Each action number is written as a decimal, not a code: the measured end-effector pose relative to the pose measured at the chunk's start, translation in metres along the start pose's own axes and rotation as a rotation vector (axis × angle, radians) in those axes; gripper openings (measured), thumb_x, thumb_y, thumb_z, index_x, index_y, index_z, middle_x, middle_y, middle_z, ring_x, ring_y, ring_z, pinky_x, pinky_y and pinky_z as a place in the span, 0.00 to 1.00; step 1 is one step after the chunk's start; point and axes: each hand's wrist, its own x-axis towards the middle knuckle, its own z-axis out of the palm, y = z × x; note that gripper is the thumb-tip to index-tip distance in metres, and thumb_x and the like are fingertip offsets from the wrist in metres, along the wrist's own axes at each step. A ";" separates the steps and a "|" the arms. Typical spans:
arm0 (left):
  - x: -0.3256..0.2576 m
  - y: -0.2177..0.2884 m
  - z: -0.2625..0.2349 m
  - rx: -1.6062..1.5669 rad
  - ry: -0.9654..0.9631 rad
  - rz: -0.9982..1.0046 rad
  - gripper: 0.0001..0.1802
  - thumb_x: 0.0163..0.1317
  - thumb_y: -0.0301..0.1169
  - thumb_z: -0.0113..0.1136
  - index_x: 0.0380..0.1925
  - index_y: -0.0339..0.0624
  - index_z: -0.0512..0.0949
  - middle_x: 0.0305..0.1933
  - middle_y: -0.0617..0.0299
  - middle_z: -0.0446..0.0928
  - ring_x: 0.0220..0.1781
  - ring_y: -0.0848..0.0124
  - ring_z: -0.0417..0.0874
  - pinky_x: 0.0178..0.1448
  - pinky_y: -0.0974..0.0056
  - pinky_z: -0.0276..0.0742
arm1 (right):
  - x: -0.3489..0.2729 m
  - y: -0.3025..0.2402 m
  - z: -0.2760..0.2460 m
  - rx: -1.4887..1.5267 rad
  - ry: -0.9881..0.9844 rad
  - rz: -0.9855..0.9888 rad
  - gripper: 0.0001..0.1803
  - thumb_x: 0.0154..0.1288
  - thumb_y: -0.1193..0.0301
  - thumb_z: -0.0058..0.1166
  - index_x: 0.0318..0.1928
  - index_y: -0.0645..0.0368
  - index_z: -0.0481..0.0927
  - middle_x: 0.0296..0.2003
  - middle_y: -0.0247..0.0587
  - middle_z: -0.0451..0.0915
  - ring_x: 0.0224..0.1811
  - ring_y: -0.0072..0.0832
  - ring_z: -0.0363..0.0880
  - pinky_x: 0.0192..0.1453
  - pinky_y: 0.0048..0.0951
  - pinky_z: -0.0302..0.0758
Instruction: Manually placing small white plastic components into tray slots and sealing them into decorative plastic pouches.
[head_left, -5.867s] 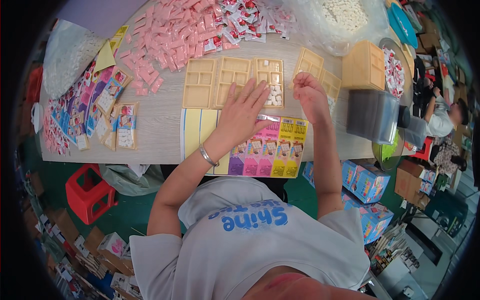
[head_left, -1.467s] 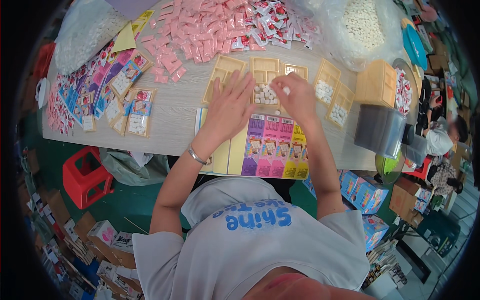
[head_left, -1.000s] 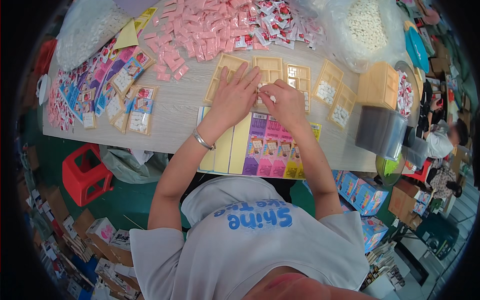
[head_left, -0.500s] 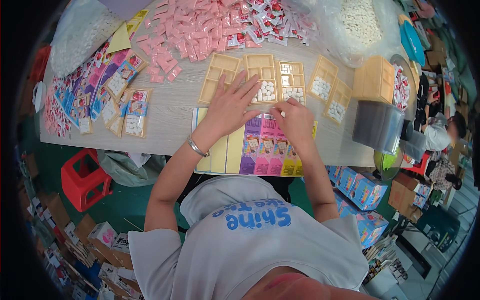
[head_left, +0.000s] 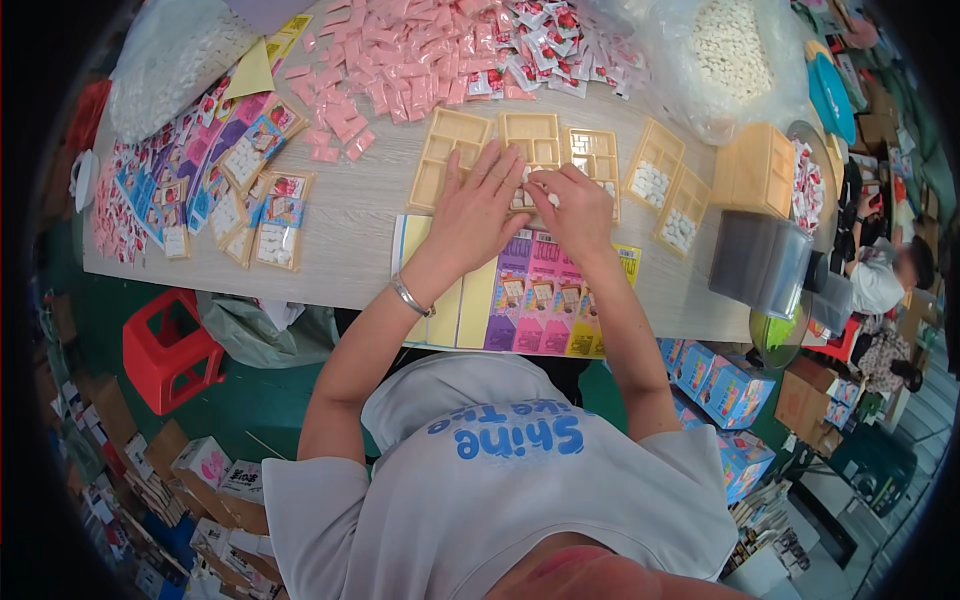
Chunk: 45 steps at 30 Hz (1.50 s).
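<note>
My left hand lies with stretched fingers across the left compartment tray and the middle tray, both beige plastic. Over the lower part of the middle tray, my right hand pinches a small white candy piece. White pieces lie in that tray, partly hidden by my fingers. The third tray stands just beyond my right hand and is partly covered by it. Below both hands is a colourful printed card sheet at the table's front edge.
Two trays with white pieces stand to the right, beside stacked beige trays and a dark clear bin. Pink sachets are heaped at the back. Bags of white pieces flank them. Filled packs lie left.
My right hand has moved left and away from me, from the third tray's near edge to the middle tray. My left fingers have drawn a little closer together. The view has shifted slightly.
</note>
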 end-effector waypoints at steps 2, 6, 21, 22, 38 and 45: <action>-0.001 -0.001 0.000 -0.008 0.022 -0.009 0.40 0.67 0.48 0.62 0.75 0.41 0.65 0.82 0.58 0.59 0.85 0.58 0.52 0.83 0.35 0.40 | 0.003 0.000 -0.003 -0.029 -0.039 -0.025 0.06 0.59 0.67 0.70 0.38 0.48 0.89 0.29 0.35 0.81 0.29 0.37 0.84 0.31 0.37 0.79; -0.006 -0.001 -0.001 -0.016 0.039 0.009 0.41 0.66 0.48 0.63 0.75 0.44 0.65 0.81 0.60 0.60 0.85 0.60 0.53 0.84 0.35 0.39 | -0.009 -0.002 -0.026 0.076 0.018 0.079 0.05 0.60 0.70 0.70 0.37 0.51 0.90 0.28 0.37 0.83 0.29 0.35 0.85 0.32 0.35 0.79; 0.007 0.023 0.000 -0.027 -0.122 0.115 0.47 0.66 0.57 0.60 0.78 0.45 0.59 0.83 0.60 0.56 0.85 0.58 0.51 0.84 0.38 0.40 | -0.005 0.032 -0.031 0.297 0.010 0.330 0.08 0.67 0.70 0.66 0.41 0.61 0.89 0.30 0.34 0.84 0.31 0.23 0.82 0.37 0.28 0.78; 0.007 0.024 0.002 -0.029 -0.122 0.118 0.47 0.66 0.57 0.60 0.78 0.45 0.59 0.83 0.60 0.56 0.85 0.58 0.51 0.84 0.38 0.40 | -0.005 0.041 -0.029 0.445 -0.052 0.373 0.09 0.69 0.69 0.64 0.43 0.63 0.88 0.31 0.32 0.83 0.32 0.21 0.80 0.37 0.27 0.77; -0.005 0.000 -0.004 -0.126 0.148 -0.087 0.37 0.67 0.46 0.65 0.72 0.43 0.68 0.77 0.50 0.64 0.82 0.51 0.58 0.81 0.36 0.47 | 0.017 0.007 -0.014 0.131 -0.286 0.206 0.15 0.81 0.63 0.46 0.47 0.60 0.82 0.27 0.29 0.79 0.31 0.22 0.78 0.38 0.27 0.74; 0.012 0.001 0.007 -0.193 0.266 -0.015 0.22 0.59 0.36 0.70 0.55 0.49 0.81 0.60 0.61 0.79 0.70 0.59 0.72 0.79 0.39 0.52 | 0.016 0.013 -0.017 0.581 -0.284 0.340 0.15 0.82 0.64 0.44 0.49 0.60 0.82 0.26 0.27 0.72 0.27 0.15 0.68 0.33 0.22 0.66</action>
